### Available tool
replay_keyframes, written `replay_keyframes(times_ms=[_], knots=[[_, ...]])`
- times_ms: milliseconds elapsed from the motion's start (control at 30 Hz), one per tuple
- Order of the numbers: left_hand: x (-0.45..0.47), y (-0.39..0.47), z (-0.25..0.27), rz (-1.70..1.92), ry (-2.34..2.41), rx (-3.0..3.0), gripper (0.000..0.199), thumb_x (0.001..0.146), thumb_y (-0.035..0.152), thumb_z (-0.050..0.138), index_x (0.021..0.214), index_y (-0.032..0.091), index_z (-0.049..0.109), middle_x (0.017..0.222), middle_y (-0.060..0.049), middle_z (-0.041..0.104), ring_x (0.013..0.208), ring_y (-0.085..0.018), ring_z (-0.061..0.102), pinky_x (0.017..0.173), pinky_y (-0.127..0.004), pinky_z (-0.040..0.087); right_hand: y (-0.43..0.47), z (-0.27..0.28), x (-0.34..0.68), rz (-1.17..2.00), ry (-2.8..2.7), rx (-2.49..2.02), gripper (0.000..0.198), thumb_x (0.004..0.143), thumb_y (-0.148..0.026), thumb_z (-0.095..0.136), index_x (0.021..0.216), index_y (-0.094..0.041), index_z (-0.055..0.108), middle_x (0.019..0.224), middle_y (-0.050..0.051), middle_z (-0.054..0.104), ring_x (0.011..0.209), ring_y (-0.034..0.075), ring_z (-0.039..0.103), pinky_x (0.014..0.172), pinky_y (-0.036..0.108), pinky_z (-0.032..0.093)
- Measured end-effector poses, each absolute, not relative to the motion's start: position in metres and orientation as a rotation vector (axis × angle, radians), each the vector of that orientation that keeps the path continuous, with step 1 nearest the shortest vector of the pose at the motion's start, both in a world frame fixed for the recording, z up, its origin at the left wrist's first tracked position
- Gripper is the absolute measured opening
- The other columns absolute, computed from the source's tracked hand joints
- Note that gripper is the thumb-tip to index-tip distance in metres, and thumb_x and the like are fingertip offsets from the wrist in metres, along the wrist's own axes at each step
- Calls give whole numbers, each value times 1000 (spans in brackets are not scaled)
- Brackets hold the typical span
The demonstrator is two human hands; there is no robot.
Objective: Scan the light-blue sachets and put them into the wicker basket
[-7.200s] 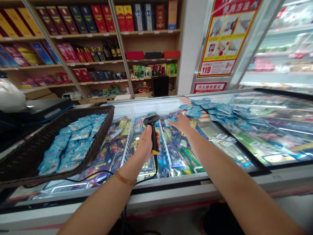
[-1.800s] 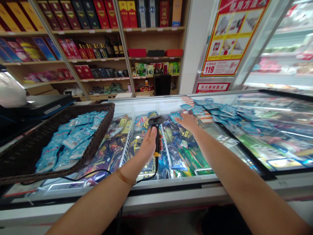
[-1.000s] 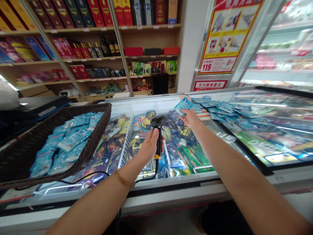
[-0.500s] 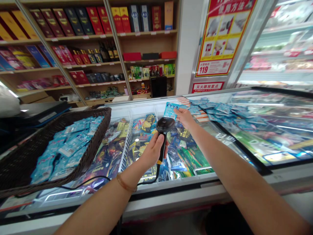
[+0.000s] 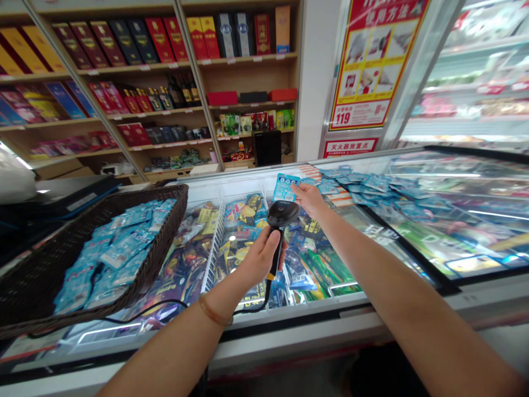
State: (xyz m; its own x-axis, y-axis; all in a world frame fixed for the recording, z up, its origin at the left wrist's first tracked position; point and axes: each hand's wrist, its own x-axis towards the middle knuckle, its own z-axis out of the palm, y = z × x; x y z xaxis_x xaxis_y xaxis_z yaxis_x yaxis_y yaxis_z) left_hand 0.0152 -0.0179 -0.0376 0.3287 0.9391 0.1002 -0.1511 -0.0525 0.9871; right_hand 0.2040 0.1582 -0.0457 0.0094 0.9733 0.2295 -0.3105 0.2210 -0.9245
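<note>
My left hand [image 5: 264,255] is wrapped round the handle of a black barcode scanner [image 5: 282,212], with its head tilted up and away from me. A black cord [image 5: 256,309] runs from the handle's lower end toward the left. Just beyond the scanner's head, my right hand [image 5: 309,199] pinches a small light-blue packet [image 5: 285,187] by its right edge. The packet stands roughly upright, with white print on the side toward me. Both hands are above the glass top of a chest freezer [image 5: 248,179].
A dark wicker basket [image 5: 165,242] on the left holds several blue packets [image 5: 124,242]. More blue packets [image 5: 380,187] lie piled on the freezer's right side. Bagged frozen goods [image 5: 330,264] show through the glass. Shelves [image 5: 248,60] with boxes and bottles stand behind.
The blue packet has shifted slightly left in my right hand. The scanner's head has moved a little right and down. Both hands keep their hold.
</note>
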Motion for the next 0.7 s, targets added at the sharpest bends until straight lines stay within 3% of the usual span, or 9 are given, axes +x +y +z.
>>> replay_keyframes(times_ms=[200, 400, 600, 700], knots=[[15, -17, -38, 1076, 812, 1313, 52, 84, 73, 64, 89, 23, 51, 80, 0, 64, 49, -10, 51, 44, -25, 43, 159, -46, 203, 1205, -1105, -792, 47, 57, -56, 95, 67, -22, 63, 59, -3, 65, 70, 20, 74, 67, 30, 60], [13, -15, -43, 1054, 880, 1286, 55, 85, 78, 59, 87, 23, 53, 59, 4, 55, 43, -11, 50, 43, -25, 40, 153, -43, 200, 1190, -1069, -858, 47, 59, -52, 95, 65, -23, 58, 60, -2, 67, 78, 23, 76, 72, 33, 62], [9, -18, -28, 1269, 908, 1137, 61, 79, 82, 62, 89, 23, 51, 70, 2, 61, 44, -10, 52, 41, -24, 40, 152, -49, 190, 1113, -1077, -1010, 47, 65, -54, 90, 65, -24, 54, 54, -5, 62, 67, 20, 72, 65, 31, 61], [-8, -20, -2, 1468, 938, 997, 60, 81, 80, 63, 91, 22, 51, 71, 3, 61, 44, -9, 52, 40, -23, 41, 154, -45, 166, 1168, -1090, -1065, 40, 70, -50, 87, 65, -25, 56, 57, -4, 65, 68, 21, 72, 70, 34, 63]])
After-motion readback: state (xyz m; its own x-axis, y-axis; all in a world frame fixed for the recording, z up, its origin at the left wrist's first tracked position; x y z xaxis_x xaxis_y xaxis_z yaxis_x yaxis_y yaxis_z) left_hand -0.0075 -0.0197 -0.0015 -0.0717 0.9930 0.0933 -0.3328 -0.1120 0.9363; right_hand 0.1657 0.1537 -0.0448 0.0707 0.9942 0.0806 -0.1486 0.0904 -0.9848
